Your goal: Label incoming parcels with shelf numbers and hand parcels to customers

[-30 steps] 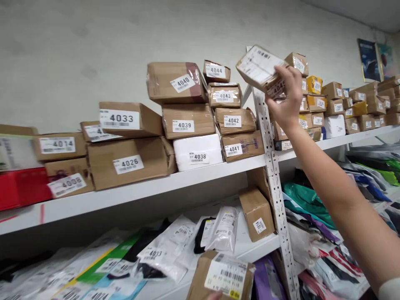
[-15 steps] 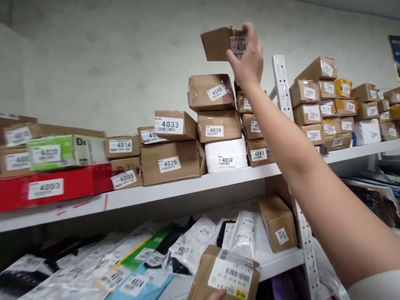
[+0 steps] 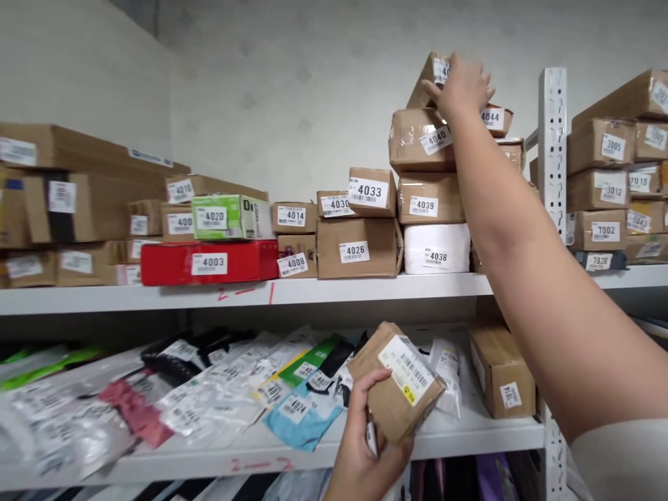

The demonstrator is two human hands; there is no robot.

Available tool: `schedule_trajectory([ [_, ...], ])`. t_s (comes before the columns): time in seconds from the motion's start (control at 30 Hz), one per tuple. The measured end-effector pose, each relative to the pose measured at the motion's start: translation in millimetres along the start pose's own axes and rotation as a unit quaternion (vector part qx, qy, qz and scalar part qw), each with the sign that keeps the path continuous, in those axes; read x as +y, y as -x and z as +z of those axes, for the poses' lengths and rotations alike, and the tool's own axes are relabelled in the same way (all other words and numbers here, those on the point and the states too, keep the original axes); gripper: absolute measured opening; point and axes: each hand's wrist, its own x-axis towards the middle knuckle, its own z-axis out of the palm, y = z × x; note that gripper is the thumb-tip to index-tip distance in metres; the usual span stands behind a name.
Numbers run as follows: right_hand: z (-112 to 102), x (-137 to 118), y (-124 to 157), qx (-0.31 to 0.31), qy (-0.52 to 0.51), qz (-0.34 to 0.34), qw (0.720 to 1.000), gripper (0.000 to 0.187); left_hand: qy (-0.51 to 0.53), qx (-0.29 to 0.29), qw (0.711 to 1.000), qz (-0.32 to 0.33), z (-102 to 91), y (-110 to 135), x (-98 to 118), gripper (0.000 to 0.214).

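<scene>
My right hand point(image 3: 462, 87) is raised to the top of a stack, its fingers spread against the front of a small cardboard box point(image 3: 422, 83). That box rests on the box labelled 4040 point(image 3: 412, 136), its own label partly covered by the hand. Lower down, my left hand point(image 3: 365, 438) grips a brown cardboard parcel point(image 3: 394, 410), tilted, with a white and yellow shipping label facing up. A small white object point(image 3: 371, 440) shows between the left fingers; I cannot make out what it is. Just right of my right hand sits the box labelled 4044 point(image 3: 493, 120).
The upper shelf point(image 3: 334, 292) carries numbered boxes, among them a red box point(image 3: 234, 268) and a white one point(image 3: 443, 240). Bagged parcels point(image 3: 209, 396) cover much of the lower shelf. A perforated white post point(image 3: 553, 146) rises at right, with more stacked boxes point(image 3: 600, 153) beyond it.
The small box has come down from mid-air onto the 4040 box, and my right fingers have spread. My left hand and its parcel have risen further into view. The camera has turned left.
</scene>
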Motion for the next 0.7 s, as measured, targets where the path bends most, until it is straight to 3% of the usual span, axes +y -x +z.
schedule_trajectory([
  [0.07,-2,-1,0,-0.006,0.010,0.009,1.000,0.101,0.026,-0.024,0.999,-0.006,-0.4,-6,2,0.067],
  [0.13,-7,2,16,0.025,-0.004,-0.024,0.999,0.107,0.065,-0.057,0.996,-0.026,-3.9,-10,2,0.070],
  [0.2,-18,12,57,0.056,-0.065,-0.129,0.988,0.088,0.119,-0.097,0.986,-0.061,-9.1,-10,1,0.073],
  [0.23,-26,20,87,0.048,-0.120,-0.209,0.969,0.072,0.150,-0.116,0.979,-0.076,-11.7,-9,1,0.073],
  [0.27,-36,31,123,-0.002,-0.165,-0.277,0.946,0.065,0.185,-0.129,0.970,-0.091,-13.7,-9,0,0.072],
  [0.3,-46,44,163,-0.074,-0.193,-0.347,0.915,0.070,0.217,-0.137,0.961,-0.103,-15.0,-8,0,0.072],
  [0.37,-66,72,245,-0.252,-0.222,-0.444,0.831,0.074,0.254,-0.142,0.949,-0.125,-13.7,-9,-1,0.071],
  [0.4,-73,86,283,-0.293,-0.196,-0.491,0.796,0.083,0.256,-0.144,0.946,-0.137,-10.9,-9,-1,0.071],
  [0.43,-76,99,314,-0.297,-0.157,-0.534,0.776,0.080,0.249,-0.150,0.945,-0.148,-6.6,-11,0,0.072],
  [0.47,-78,110,339,-0.278,-0.115,-0.560,0.772,0.067,0.233,-0.161,0.947,-0.153,-1.0,-12,0,0.072],
  [0.53,-76,128,365,-0.192,-0.069,-0.579,0.790,0.051,0.179,-0.186,0.956,-0.139,13.1,-16,3,0.069],
  [0.6,-73,143,366,-0.116,-0.055,-0.570,0.812,0.044,0.106,-0.191,0.972,-0.086,28.1,-19,8,0.069],
  [0.7,-79,161,338,-0.054,-0.083,-0.517,0.850,0.040,0.023,-0.189,0.982,0.009,44.6,-19,13,0.083],
])
